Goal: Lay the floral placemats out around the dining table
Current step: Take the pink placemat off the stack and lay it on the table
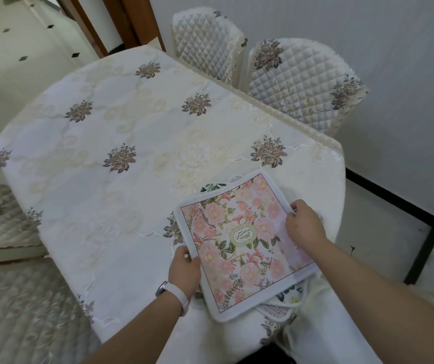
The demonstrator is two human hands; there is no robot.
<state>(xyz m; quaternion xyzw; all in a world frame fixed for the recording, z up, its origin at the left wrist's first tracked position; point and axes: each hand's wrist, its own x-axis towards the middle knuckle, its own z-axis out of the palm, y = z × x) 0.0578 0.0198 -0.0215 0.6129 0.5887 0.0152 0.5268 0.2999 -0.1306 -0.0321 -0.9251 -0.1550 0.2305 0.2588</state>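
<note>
Cream floor tiles set with small dark diamonds fill the far left of a dining room. A quilted seat cushion with brown floral embroidery sits at the left edge, just beside the desk. The desk is draped in a cream tablecloth stitched with brown rose motifs and pale scrollwork.

At the near right corner of the desk, a person holds the top floral placemat by two opposite edges. The left hand grips the mat's left edge, thumb on top and fingers curled beneath. A white watch is strapped to that wrist.

The mat is square, white-bordered and printed with pink blossoms, green leaves and an oval label at its centre. It lies on a small pile of other placemats. A green-leafed one peeks out at the far edge, and a dark one with white flowers shows at the near edge. Whether the top mat is lifted clear of the pile cannot be told.

The right hand clasps the mat's right edge, fingers curled over the border.

Beyond the desk's far right side stand two chairs, one just beside the other. Both wear quilted cream covers with the same rose embroidery and back onto a pale wall.
</note>
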